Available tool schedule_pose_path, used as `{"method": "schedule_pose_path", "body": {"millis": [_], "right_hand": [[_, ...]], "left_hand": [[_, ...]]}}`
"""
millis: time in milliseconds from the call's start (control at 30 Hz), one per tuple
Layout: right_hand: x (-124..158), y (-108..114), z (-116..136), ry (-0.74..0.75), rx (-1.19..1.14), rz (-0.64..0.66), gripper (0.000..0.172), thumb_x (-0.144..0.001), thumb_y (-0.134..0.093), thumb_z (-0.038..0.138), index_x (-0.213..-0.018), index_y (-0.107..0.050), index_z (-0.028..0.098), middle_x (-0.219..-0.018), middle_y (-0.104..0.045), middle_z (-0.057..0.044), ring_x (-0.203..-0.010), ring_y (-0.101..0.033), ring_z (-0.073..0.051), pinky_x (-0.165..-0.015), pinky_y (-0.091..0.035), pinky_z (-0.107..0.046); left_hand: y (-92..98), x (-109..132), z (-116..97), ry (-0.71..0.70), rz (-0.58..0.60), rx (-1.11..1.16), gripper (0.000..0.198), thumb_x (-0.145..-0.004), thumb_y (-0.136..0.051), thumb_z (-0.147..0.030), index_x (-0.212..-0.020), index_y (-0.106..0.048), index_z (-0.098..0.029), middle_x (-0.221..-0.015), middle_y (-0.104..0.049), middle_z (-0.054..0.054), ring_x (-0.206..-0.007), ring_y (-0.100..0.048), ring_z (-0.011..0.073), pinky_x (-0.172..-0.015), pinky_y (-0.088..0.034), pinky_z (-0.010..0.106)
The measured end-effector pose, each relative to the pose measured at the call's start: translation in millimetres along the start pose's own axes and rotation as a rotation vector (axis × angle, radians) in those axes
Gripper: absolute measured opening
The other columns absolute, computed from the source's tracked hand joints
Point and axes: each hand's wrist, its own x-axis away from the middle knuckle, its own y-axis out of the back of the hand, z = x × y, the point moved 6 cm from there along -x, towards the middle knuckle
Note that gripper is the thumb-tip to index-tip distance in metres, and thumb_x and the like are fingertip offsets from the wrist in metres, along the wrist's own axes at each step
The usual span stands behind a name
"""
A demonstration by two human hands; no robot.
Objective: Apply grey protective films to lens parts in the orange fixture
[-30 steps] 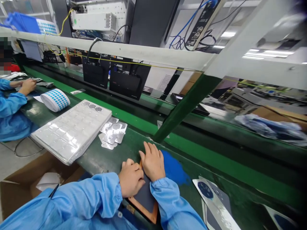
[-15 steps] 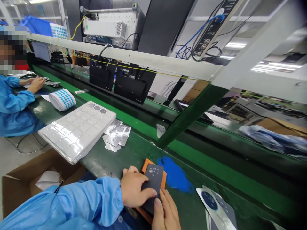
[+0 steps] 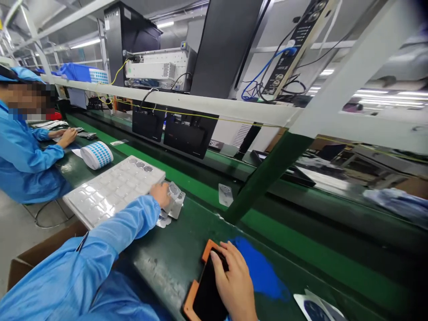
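Observation:
My left hand [image 3: 160, 195] reaches out to a loose pile of shiny silver cards [image 3: 175, 207] with round grey discs on them. Its fingers are closed at the edge of one card, which looks raised; the fingertips are partly hidden. Lower right, my right hand [image 3: 236, 283] lies over a black flat panel [image 3: 209, 292] seated in an orange holder [image 3: 191, 301]. The thumb presses on the panel's face and the other fingers bend over its far right side. Beyond that hand a blue patch [image 3: 261, 267] spreads on the green bench.
White plastic trays [image 3: 110, 191], stacked with a few discs in the top one, lie left of the cards. Further off are a roll of blue-dotted labels [image 3: 96, 155] and a co-worker in blue [image 3: 26, 156]. A green post [image 3: 267, 174] rises from the bench. More cards [image 3: 314, 307] lie lower right.
My left hand has left the orange holder and gone up left to the silver cards. A plain black face now shows in the holder, where a grey panel with holes was. The view has shifted.

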Motion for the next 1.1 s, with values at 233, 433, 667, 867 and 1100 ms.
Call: {"method": "schedule_pose_path", "body": {"millis": [233,433,667,867,1100], "right_hand": [[4.5,7.1,-34.6,-0.153,0.074,-0.119,0.02,-0.091,-0.057,0.036,-0.089,-0.063,0.017,-0.101,-0.064,-0.011,-0.11,-0.054,-0.031,-0.096,-0.04,-0.049],[1.4,-5.6,-44.9,-0.182,-0.004,-0.092,0.018,-0.092,-0.056,0.036,-0.09,-0.061,0.019,-0.102,-0.063,-0.011,-0.108,-0.054,-0.029,-0.095,-0.039,-0.046],[0.8,-5.1,-43.6,-0.239,-0.009,-0.144,0.017,-0.092,-0.055,0.033,-0.087,-0.061,0.018,-0.101,-0.063,-0.008,-0.108,-0.053,-0.024,-0.098,-0.039,-0.044],[-11.2,20.9,-8.9,-0.196,0.005,-0.21,0.024,-0.087,-0.063,0.035,-0.103,-0.062,0.017,-0.112,-0.062,-0.008,-0.117,-0.052,-0.023,-0.103,-0.04,-0.042],[-17.3,50.2,38.5,0.052,-0.051,0.015,0.023,-0.093,-0.054,0.02,-0.115,-0.063,0.023,-0.11,-0.066,-0.001,-0.101,-0.061,-0.013,-0.09,-0.049,-0.028]], "left_hand": [[55.5,-99.9,52.5,0.131,-0.048,-0.265,0.033,-0.084,-0.056,-0.028,-0.113,-0.061,-0.013,-0.12,-0.053,0.018,-0.119,-0.04,0.0329,-0.099,-0.033,0.046],[77.1,-159.5,94.9,0.19,0.107,-0.388,0.037,-0.067,-0.075,-0.037,-0.096,-0.069,-0.014,-0.097,-0.062,0.011,-0.106,-0.05,0.0312,-0.099,-0.032,0.045],[94.4,-165.2,78.3,0.104,0.136,-0.421,0.037,-0.066,-0.073,-0.025,-0.099,-0.066,-0.011,-0.092,-0.062,0.007,-0.089,-0.055,0.0217,-0.083,-0.039,0.029],[75.7,-38.1,-51.6,-0.526,0.055,-0.045,0.021,-0.086,-0.057,-0.034,-0.096,-0.062,-0.017,-0.094,-0.063,0.001,-0.086,-0.055,0.0135,-0.081,-0.039,0.023],[-32.0,161.2,-144.7,-0.975,0.172,0.442,0.014,-0.089,-0.052,-0.023,-0.1,-0.057,-0.016,-0.102,-0.062,0.005,-0.096,-0.054,0.0167,-0.089,-0.04,0.027]]}}
